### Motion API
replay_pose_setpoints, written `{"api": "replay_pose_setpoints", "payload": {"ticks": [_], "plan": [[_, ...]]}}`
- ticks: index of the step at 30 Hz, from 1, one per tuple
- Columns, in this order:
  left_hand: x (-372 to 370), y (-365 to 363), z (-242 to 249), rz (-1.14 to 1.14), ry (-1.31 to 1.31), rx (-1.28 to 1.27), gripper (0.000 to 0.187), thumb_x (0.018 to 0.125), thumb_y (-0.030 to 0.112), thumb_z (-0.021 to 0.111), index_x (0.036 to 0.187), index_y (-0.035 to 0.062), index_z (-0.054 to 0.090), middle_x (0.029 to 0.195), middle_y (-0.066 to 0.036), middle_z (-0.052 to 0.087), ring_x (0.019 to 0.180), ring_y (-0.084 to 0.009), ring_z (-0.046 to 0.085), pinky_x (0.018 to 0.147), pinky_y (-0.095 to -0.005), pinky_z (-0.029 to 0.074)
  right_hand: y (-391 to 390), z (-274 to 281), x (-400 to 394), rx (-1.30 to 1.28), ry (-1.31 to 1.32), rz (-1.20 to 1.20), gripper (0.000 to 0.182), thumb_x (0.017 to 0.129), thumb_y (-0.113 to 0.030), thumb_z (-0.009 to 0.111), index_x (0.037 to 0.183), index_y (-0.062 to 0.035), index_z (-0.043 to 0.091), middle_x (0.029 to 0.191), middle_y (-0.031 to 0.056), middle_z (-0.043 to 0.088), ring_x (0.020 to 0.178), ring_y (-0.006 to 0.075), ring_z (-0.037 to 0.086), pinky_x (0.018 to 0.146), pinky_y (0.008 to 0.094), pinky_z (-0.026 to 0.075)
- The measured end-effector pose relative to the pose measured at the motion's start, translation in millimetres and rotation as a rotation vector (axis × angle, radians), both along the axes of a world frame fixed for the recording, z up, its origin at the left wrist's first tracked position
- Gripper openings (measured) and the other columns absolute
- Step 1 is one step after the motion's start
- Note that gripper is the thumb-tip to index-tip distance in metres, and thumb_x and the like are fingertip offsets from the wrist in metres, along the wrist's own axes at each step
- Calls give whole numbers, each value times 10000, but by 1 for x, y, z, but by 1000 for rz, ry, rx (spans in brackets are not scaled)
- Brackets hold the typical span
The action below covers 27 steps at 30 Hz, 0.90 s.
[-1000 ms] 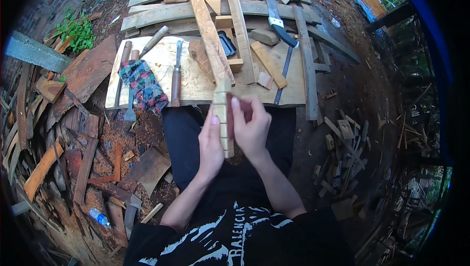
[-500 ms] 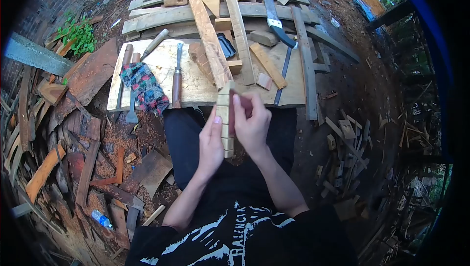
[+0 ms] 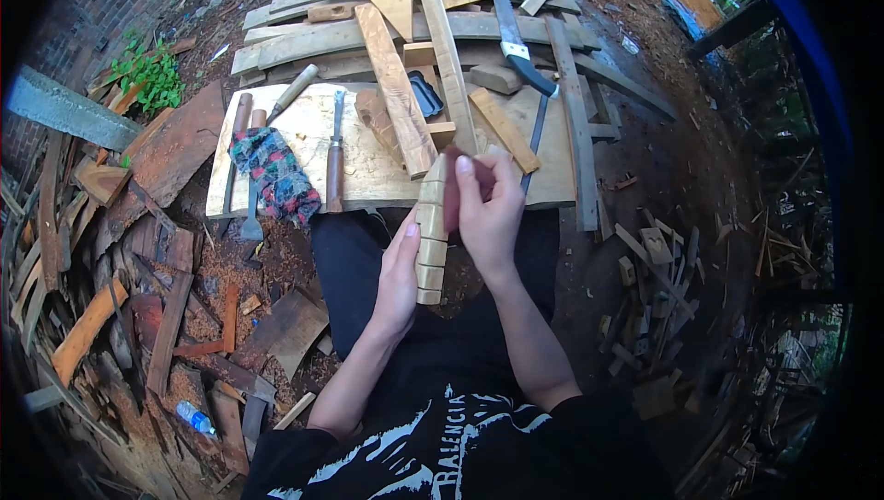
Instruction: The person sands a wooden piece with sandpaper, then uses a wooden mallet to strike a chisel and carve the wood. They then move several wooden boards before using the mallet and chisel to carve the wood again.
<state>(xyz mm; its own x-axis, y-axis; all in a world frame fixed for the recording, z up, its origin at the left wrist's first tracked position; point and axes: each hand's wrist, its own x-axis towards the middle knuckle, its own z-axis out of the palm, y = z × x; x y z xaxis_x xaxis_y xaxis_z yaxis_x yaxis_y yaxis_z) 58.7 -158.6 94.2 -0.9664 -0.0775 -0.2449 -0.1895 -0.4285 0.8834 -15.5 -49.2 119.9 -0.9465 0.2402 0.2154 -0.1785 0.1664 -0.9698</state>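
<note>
My left hand (image 3: 397,272) is closed around a pale wooden piece (image 3: 431,251) with dark grooves across it and a pointed upper end. It stands nearly upright above my lap. Between the thumb and fingers of my right hand (image 3: 493,219) is a reddish-brown sheet of sandpaper (image 3: 452,196), held against the right side of the wood near its tip. The fingers behind the sheet are partly hidden. Just beyond my hands lies a workbench board (image 3: 299,145) bearing a wood-handled chisel (image 3: 335,155) and a long plank (image 3: 396,86).
A plaid cloth (image 3: 274,173) partly covers tools at the board's left. A handsaw (image 3: 517,49), a small black tray (image 3: 424,93) and a wooden strip (image 3: 505,130) lie farther back. Wood scraps (image 3: 87,330) and a plastic bottle (image 3: 194,417) are on the ground.
My right hand and the sandpaper have moved up and right along the wood. The wooden piece has turned, showing more of its grooved face. The view has shifted slightly.
</note>
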Motion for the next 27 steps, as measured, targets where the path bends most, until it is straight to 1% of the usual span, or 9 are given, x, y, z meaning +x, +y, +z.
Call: {"api": "replay_pose_setpoints", "payload": {"ticks": [3,5,9,10,11,15,17,19,27], "plan": [[2,-8,14,-99,-169,310,494,1122,350,300,1470,24,430,879,-68,622,694,-125,591,591,-249,493,11,7,-6,-11,-18,-92,191,1005,-162,651,971,22,619,815,80,669,758,117,636,675,303,510],[0,-2,26,-65,-174,268,477,1118,389,300,1412,48,457,683,-14,475,501,-98,413,421,-234,333,11,20,-1,-38,-8,-97,191,994,-162,662,966,23,624,796,103,682,744,135,663,665,310,517],[-7,7,24,117,-165,321,480,1124,361,321,1461,44,449,1101,-86,633,936,-124,635,800,-278,538,-6,23,38,241,33,16,146,955,-149,697,927,-19,637,680,137,678,589,245,705,541,358,522],[-4,-2,16,44,-92,264,479,1128,306,332,1489,10,440,1300,-92,592,1136,-150,581,1023,-294,446,-10,27,54,256,-10,75,124,935,-121,706,923,-22,633,650,135,658,568,260,701,530,365,520],[-6,-5,9,46,-92,265,479,1128,306,332,1489,10,440,1300,-92,592,1136,-150,581,1023,-294,446,-12,23,66,296,66,135,133,922,-83,730,909,-4,624,625,79,634,523,119,641,473,285,460],[0,-3,12,69,13,49,522,1130,319,329,1529,-13,387,1344,-117,577,1189,-152,563,1034,-285,434,-6,18,65,373,118,166,126,915,-62,730,896,-11,616,632,88,641,511,141,639,472,292,462],[9,4,14,-57,97,-85,535,1129,307,333,1543,-30,365,1428,-150,539,1293,-185,522,1096,-305,402,-3,25,39,309,84,67,100,938,-98,690,936,-23,624,631,141,645,570,289,700,507,381,512],[15,9,7,-55,156,-236,533,1124,269,357,1535,-72,355,1498,-193,496,1386,-224,463,1157,-328,346,5,23,18,318,27,24,114,965,-116,668,931,-17,624,678,163,683,607,297,721,517,379,527],[5,-5,10,59,116,-224,514,1121,280,378,1531,-30,400,1291,-109,621,1078,-123,591,927,-266,490,-6,13,61,377,99,147,102,908,-75,703,932,-21,620,674,164,671,627,309,721,551,395,543]]}}
